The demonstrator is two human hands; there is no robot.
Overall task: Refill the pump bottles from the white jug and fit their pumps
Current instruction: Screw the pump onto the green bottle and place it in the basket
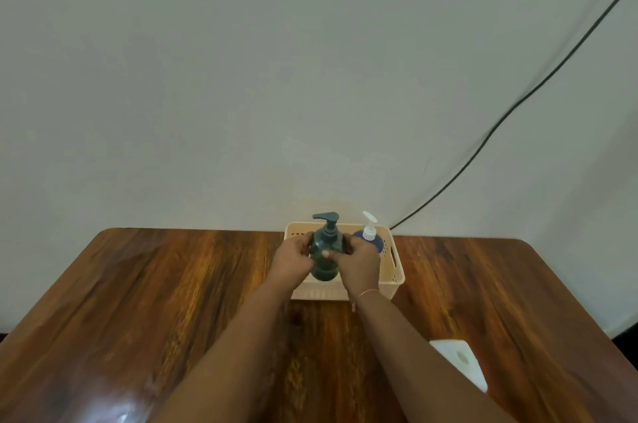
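Note:
A dark green pump bottle with its pump fitted is held upright over a cream basket at the far middle of the table. My left hand grips its left side and my right hand its right side. A blue pump bottle with a white pump stands in the basket's right half. The white jug stands near the table's right front, partly hidden behind my right forearm.
The wooden table has rounded far corners and meets a pale wall. A dark cable runs down the wall to behind the basket.

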